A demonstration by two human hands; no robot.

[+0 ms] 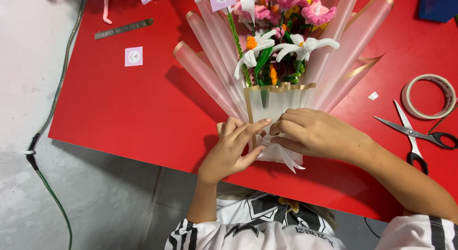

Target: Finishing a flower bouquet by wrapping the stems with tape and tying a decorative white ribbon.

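A bouquet of pipe-cleaner flowers (281, 35) in pink, white and orange lies on the red table (133, 106), wrapped in frosted translucent paper (279, 101) with gold edges. Both hands pinch the narrow base of the wrap near the table's front edge. My left hand (236, 147) presses its fingers on the left side of the base. My right hand (310, 133) grips the base from the right, over a white ribbon (288, 160) whose ends stick out below.
Scissors (412, 133) and a roll of tape (429, 96) lie to the right. A metal ruler (123, 28), a small square sticker (133, 56) and a pink pipe cleaner (107, 9) lie at the far left. Cables (52, 111) run along the grey floor.
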